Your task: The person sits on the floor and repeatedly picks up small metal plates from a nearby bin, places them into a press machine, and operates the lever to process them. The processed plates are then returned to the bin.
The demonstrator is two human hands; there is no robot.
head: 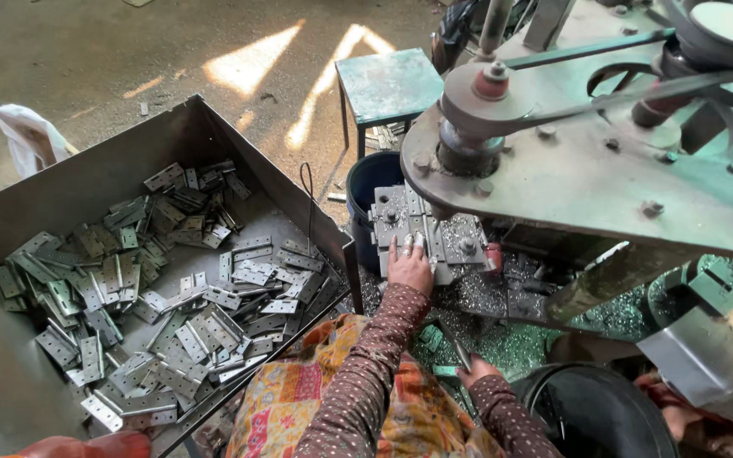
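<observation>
Left hand point(409, 265) flat, fingers spread, pressing grey hinge point(431, 240) on jig point(400, 214). Right hand point(477, 371) low near swarf; grip cannot be told.

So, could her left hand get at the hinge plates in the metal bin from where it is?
Probably yes: the left hand rests on the machine fixture, beside the open-topped metal bin; nothing covers the hinge plates.

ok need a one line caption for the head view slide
Left hand presses a hinge plate on the drill jig; right hand waits low, beside a tray of hinges.
</observation>
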